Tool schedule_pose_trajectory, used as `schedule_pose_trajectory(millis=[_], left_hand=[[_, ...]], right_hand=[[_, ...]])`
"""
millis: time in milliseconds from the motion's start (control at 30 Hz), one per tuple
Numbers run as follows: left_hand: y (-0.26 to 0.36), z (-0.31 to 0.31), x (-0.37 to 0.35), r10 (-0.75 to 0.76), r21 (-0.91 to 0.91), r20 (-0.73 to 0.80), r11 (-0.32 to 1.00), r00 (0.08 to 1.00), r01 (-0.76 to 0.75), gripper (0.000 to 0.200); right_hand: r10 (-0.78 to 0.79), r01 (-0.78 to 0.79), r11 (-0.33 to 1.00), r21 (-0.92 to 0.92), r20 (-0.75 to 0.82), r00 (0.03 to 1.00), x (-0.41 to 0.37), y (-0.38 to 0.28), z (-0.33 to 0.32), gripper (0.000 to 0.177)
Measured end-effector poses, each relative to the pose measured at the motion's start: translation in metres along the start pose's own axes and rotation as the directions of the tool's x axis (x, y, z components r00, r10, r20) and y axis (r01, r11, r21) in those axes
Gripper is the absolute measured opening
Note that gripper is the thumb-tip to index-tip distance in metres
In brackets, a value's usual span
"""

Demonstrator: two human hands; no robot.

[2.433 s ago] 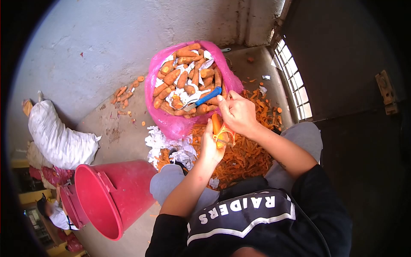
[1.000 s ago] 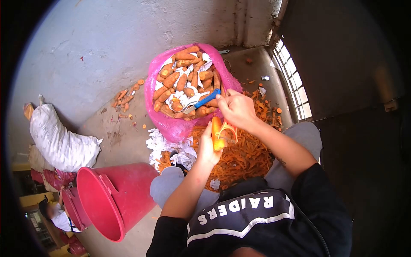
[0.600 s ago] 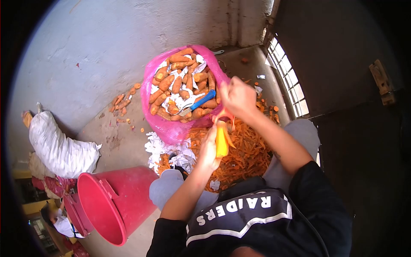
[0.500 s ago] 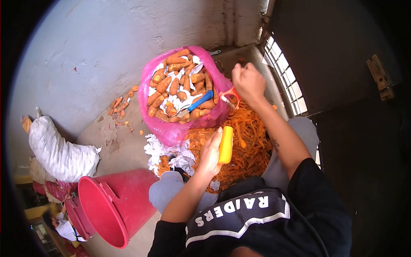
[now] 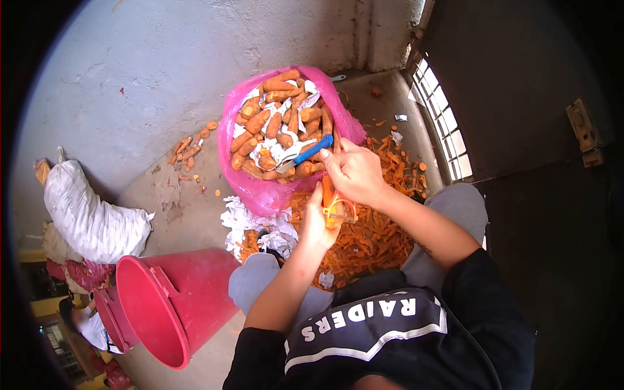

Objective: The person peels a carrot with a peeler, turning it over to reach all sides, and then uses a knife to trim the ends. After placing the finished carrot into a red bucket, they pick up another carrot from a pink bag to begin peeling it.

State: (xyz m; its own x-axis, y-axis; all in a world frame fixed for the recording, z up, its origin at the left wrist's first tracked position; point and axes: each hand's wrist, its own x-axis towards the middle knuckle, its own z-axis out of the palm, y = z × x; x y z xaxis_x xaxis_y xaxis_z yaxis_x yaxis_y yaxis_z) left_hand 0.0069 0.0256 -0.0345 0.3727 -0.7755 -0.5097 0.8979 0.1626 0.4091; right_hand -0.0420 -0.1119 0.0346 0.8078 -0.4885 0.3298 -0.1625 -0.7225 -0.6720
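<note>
My left hand (image 5: pixel 317 221) is closed round a carrot (image 5: pixel 329 188) held upright above a heap of orange peelings (image 5: pixel 364 250). My right hand (image 5: pixel 356 172) is closed on a peeler with an orange frame (image 5: pixel 351 209), which lies against the carrot's near end. Just beyond both hands stands a pink mesh sack (image 5: pixel 250 195), rolled open. It is full of unpeeled carrots (image 5: pixel 259 122) and torn white paper. A knife with a blue handle (image 5: pixel 313 151) rests on top of them, near my right hand.
Crumpled white paper (image 5: pixel 250 221) lies left of the peelings. A large red bucket (image 5: pixel 201 292) is tipped toward the left, beside a stuffed white sack (image 5: pixel 91 211). Carrot ends (image 5: pixel 188 151) lie along the wall. A person (image 5: pixel 94 325) is at far left; a dark door (image 5: pixel 520 97) stands right.
My right hand has come down and left, bringing the peeler from beside the sack onto the carrot. My left hand still holds the carrot, now more upright.
</note>
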Motion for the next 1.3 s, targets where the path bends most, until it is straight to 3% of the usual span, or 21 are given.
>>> schedule_pose_trajectory(millis=[133, 233, 333, 433, 467, 533, 633, 767, 867, 1000, 1167, 1300], left_hand=[[0.001, 0.042, -0.014, 0.068, 0.030, -0.180, 0.998, 0.981, -0.063, 0.031], [-0.001, 0.039, -0.013, 0.094, 0.031, -0.155, 0.995, 0.983, -0.091, 0.033], [-0.005, 0.029, -0.013, 0.103, 0.169, -0.132, 0.982, 0.986, -0.080, 0.036], [-0.019, 0.032, -0.024, 0.104, 0.273, -0.103, 0.959, 0.989, -0.073, 0.038], [-0.022, 0.036, -0.029, 0.077, 0.287, -0.102, 0.957, 0.992, -0.044, 0.038], [-0.021, 0.046, -0.038, 0.023, 0.320, -0.102, 0.947, 0.995, 0.011, 0.039], [-0.010, 0.034, -0.029, -0.015, 0.202, -0.077, 0.979, 0.997, 0.031, 0.038], [0.000, 0.023, -0.020, -0.015, 0.074, -0.058, 0.997, 0.998, 0.019, 0.034], [0.000, 0.011, -0.011, 0.031, 0.065, -0.059, 0.998, 0.998, -0.027, 0.031], [0.001, 0.046, -0.017, 0.096, 0.064, -0.232, 0.995, 0.968, -0.083, 0.029], [-0.001, 0.048, -0.022, 0.161, 0.205, -0.166, 0.971, 0.973, -0.126, 0.029], [-0.019, 0.033, -0.019, 0.247, 0.401, -0.131, 0.899, 0.960, -0.177, 0.031]], right_hand=[[-0.006, 0.006, 1.000, -0.028, -0.001, 1.000, -0.001, -0.004, -0.001, 0.043], [-0.002, 0.002, 0.998, -0.056, -0.009, 1.000, 0.001, -0.005, -0.002, 0.044], [0.059, -0.060, 0.992, -0.108, -0.012, 0.998, 0.004, 0.009, 0.007, 0.045], [0.068, -0.111, 0.964, -0.240, -0.179, 0.981, 0.025, 0.034, -0.002, 0.046], [-0.019, -0.083, 0.914, -0.398, -0.246, 0.969, 0.032, 0.046, -0.007, 0.048], [0.118, -0.253, 0.897, -0.362, -0.356, 0.927, 0.043, 0.061, -0.009, 0.050], [0.274, -0.340, 0.922, -0.183, -0.311, 0.910, 0.045, 0.052, -0.018, 0.048], [0.270, -0.274, 0.961, -0.024, -0.111, 0.956, 0.025, 0.023, -0.013, 0.052], [0.131, -0.131, 0.989, -0.061, -0.011, 0.991, 0.008, 0.002, -0.009, 0.047], [0.018, -0.021, 0.995, -0.093, -0.028, 0.999, -0.004, -0.003, 0.001, 0.041], [0.009, -0.020, 0.987, -0.159, -0.069, 0.998, 0.002, 0.000, -0.001, 0.041], [0.062, -0.147, 0.947, -0.285, -0.289, 0.955, 0.032, 0.035, -0.011, 0.043]])
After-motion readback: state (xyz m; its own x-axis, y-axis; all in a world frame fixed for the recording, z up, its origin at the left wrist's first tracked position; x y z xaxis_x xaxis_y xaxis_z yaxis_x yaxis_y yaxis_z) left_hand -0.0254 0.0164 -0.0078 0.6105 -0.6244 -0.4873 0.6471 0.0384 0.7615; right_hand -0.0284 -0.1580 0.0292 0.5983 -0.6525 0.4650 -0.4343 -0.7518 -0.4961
